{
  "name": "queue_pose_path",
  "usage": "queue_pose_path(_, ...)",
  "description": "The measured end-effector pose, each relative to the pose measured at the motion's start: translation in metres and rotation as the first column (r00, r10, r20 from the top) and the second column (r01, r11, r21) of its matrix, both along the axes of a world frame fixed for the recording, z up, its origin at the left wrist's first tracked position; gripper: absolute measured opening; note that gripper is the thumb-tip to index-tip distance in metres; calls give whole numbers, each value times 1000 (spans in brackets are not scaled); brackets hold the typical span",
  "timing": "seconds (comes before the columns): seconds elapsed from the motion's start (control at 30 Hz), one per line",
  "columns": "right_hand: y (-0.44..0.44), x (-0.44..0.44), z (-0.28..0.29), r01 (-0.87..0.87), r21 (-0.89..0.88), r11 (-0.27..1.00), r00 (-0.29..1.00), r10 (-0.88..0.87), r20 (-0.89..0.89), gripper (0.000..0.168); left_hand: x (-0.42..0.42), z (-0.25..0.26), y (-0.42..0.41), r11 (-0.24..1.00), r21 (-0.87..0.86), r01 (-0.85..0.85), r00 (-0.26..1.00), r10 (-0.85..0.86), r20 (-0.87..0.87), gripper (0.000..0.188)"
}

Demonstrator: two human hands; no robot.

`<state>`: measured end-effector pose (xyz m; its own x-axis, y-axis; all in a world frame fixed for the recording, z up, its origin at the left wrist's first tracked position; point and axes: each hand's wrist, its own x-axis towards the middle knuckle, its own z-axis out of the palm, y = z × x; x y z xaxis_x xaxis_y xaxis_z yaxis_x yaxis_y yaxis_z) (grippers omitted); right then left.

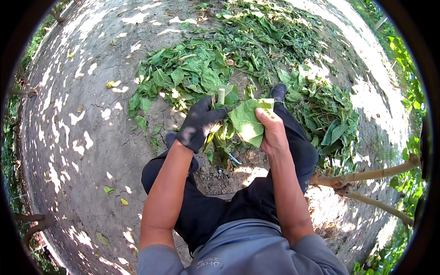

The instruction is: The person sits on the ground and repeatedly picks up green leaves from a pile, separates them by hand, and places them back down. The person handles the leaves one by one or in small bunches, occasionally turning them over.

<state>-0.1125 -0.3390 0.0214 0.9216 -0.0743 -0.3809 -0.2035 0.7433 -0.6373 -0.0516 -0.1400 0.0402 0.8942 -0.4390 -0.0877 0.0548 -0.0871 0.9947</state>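
Note:
My left hand (202,121), in a dark knit glove, is closed around a leafy cut branch (221,97). The pale cut end of the branch points up and away from me, above the glove. Below my grip hang several drooping, yellowish-green leaves (223,135). My bare right hand (272,129) pinches a broad green leaf (246,122) between thumb and fingers, just right of the branch. Whether that leaf is still joined to the branch cannot be seen. On the soil between my feet lies a metal tool (234,158), partly hidden by the hanging leaves.
A heap of green leaves (192,70) lies just beyond my hands. More cut foliage (338,127) spreads along the right. A forked tree trunk (338,181) stands close by my right knee. Cracked dry soil (127,147) stretches to the left, with sun patches and a few fallen leaves.

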Motion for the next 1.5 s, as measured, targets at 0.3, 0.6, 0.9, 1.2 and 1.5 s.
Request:
queue_pose_path(0.3,10,-21,-16,-115,-97,989,993,115,-8,22,6,-18,19,897,400,-188,778,-113,619,47)
queue_pose_path(0.6,55,-29,-18,-330,57,942,939,333,-79,27,10,-26,17,966,142,-218,961,186,206,36)
queue_pose_path(0.9,22,-37,-12,-374,41,927,923,376,-83,23,19,-9,17,836,-11,-549,822,537,-188,42)
queue_pose_path(1.2,-137,-31,-36,261,-159,952,915,-297,-274,28,14,-28,33,857,314,-408,753,122,646,53)
queue_pose_path(1.5,-212,-34,-35,599,-367,712,767,-642,7,40,9,-12,16,879,317,-358,737,57,674,39)
